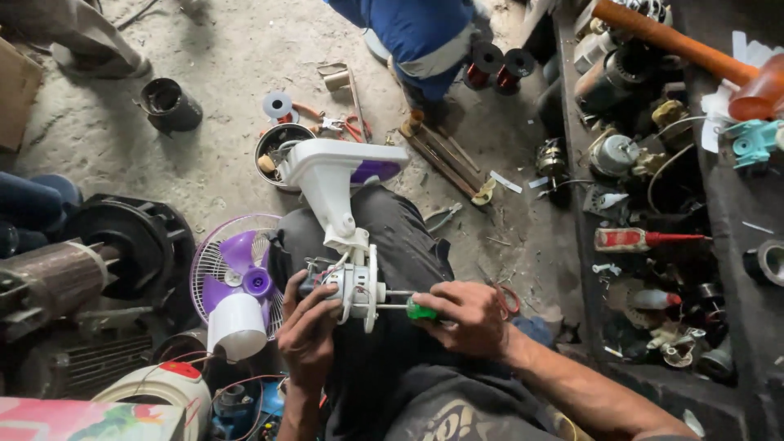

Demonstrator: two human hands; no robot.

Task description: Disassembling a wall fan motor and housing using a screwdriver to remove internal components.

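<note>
Both hands grip white plastic fan motor (351,287), green-handled screwdriver (418,310).

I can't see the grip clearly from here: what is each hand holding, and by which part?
Left hand grips the fan motor by its rear end. Right hand holds a screwdriver by its green handle, its tip at the motor.

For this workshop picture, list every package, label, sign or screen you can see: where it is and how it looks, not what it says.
Tube: lying on the right-hand shelf, red and white label, red nozzle.
Box: bottom left corner, flat, pink with green and white print.
Cardboard box: left edge, plain brown.
No signs or screens.
</note>
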